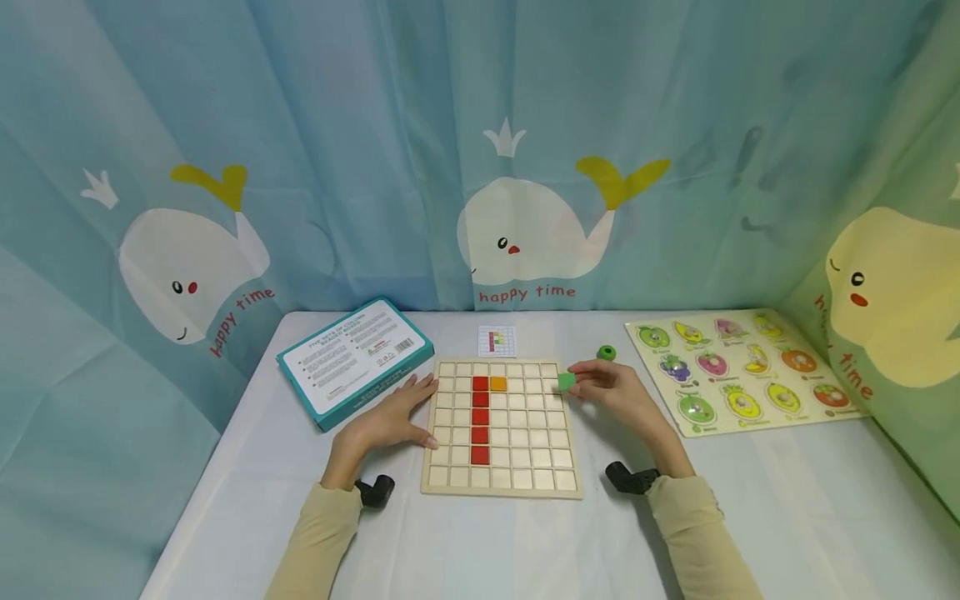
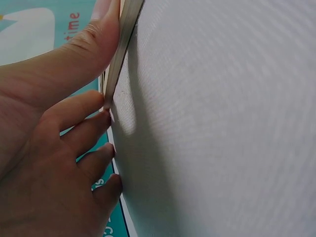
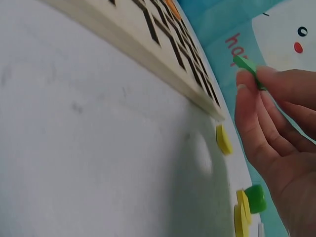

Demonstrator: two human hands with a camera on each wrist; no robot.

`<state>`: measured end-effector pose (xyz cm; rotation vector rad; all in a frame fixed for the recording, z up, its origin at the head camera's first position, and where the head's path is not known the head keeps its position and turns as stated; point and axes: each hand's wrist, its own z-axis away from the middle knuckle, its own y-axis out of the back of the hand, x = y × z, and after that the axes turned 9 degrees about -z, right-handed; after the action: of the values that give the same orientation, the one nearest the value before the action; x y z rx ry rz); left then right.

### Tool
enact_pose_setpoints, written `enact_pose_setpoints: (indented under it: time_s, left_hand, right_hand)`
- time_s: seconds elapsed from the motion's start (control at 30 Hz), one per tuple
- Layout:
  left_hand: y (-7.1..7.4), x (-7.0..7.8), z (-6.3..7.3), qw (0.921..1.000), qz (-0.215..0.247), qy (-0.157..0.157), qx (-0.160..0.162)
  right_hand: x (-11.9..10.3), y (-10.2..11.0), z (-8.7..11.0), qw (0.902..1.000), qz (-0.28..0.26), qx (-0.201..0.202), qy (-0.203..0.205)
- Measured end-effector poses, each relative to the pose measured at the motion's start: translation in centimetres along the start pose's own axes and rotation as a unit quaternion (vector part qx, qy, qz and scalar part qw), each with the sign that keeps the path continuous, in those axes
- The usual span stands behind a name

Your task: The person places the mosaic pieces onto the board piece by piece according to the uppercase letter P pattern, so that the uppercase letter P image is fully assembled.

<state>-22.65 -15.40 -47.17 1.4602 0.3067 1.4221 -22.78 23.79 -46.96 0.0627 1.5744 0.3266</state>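
Blue-green curtain (image 1: 360, 150) falls in soft folds behind the far edge of the table (image 1: 517, 546), and a wide stretch of white cloth runs from the square wooden board (image 1: 502, 493) toward the near side. On the left, the teal box (image 1: 352, 358) sits angled just beside the board's left edge; on the right, a strip of cloth separates the board from a flat fruit puzzle (image 1: 716, 392), with a green bead (image 1: 606, 353) resting in that gap.

And there's the green tile (image 1: 566, 382), up in the air at the board's right edge, close to its far right corner! Right hand (image 1: 618, 400) pinches it between thumb and fingertips. Across the board, left hand (image 1: 386, 417) is spread wide, thumb and fingertips touching the left edge without a grip.

Thin, flat and square, that tile. Shallow square cells grid the pale wood: five red tiles (image 1: 480, 417) line one column, a smooth orange tile (image 1: 498, 384) beside the topmost. Just past the far edge lies a printed card (image 1: 497, 341); yellow pieces (image 3: 223, 139) show in the right wrist view.
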Motion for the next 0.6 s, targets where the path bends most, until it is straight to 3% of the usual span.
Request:
enact_pose_setpoints:
  time_s: [0.3,0.6]
  left_hand:
    - [0.0,-0.1,0.0,1.0,-0.006,0.0,0.001]
    - [0.0,-0.3,-0.2,1.0,-0.006,0.0,0.003]
  right_hand:
    - [-0.7,-2.0,-0.3,0.999,0.024,-0.037,-0.011]
    - [-1.7,-4.2,-0.7,0.9954,0.055,-0.076,0.019]
